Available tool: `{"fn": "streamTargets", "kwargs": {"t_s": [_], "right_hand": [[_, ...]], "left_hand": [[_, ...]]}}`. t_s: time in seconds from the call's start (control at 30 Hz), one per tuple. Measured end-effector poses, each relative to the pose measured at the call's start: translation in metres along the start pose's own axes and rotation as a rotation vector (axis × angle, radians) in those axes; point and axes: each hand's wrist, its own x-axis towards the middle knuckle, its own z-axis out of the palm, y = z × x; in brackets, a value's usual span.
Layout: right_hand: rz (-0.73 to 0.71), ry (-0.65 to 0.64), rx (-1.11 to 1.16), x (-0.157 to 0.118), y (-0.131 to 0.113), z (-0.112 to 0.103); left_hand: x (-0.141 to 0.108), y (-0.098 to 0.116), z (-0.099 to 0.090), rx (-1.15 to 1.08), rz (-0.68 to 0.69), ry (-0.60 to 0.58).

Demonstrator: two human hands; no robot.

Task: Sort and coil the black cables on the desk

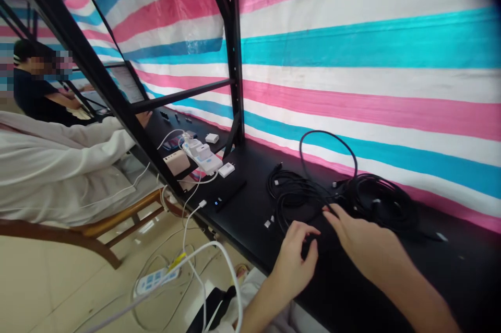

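Coiled black cables (291, 187) with small light connectors lie on the black tabletop (250, 207). My right hand (358, 236) pinches a black cable at the front of the coils, thumb and fingertips together. Just left of it, my left hand (297, 254) is curved with thumb and fingers apart, near the lower edge of the coils, and nothing shows between them. Behind my right hand sits a second black coil (385, 202). One cable loop (329, 132) arches up between the two bundles.
To the left are a white power strip (201, 155), white adapters (226, 169), a black power bank (230, 194) and a black shelf post (234, 61). A person in a light sleeve (62, 155) sits beyond the frame, another farther back. White cables hang below the table edge.
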Motion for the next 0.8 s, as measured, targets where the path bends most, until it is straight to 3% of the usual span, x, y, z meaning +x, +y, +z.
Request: {"fn": "streamTargets", "kwargs": {"t_s": [0.13, 0.37, 0.47, 0.57, 0.7, 0.8], "right_hand": [[0.05, -0.21, -0.16, 0.034, -0.027, 0.031], [-0.03, -0.311, -0.06, 0.041, -0.037, 0.058], [-0.037, -0.341, -0.021, 0.035, -0.036, 0.058], [-0.033, -0.281, 0.037, 0.022, -0.028, 0.061], [-0.026, -0.153, 0.188, -0.01, -0.014, 0.073], [-0.007, -0.148, 0.401, -0.034, -0.016, 0.074]], "left_hand": [[-0.004, -0.01, -0.015, -0.105, -0.086, 0.163], [-0.011, -0.023, -0.053, -0.037, -0.104, 0.395], [-0.013, -0.037, -0.082, 0.118, -0.11, 0.536], [-0.016, -0.056, -0.116, 0.345, -0.157, 0.634], [-0.015, -0.084, -0.153, 0.776, -0.289, 0.653], [-0.009, -0.104, -0.171, 0.956, -0.329, 0.572]]}}
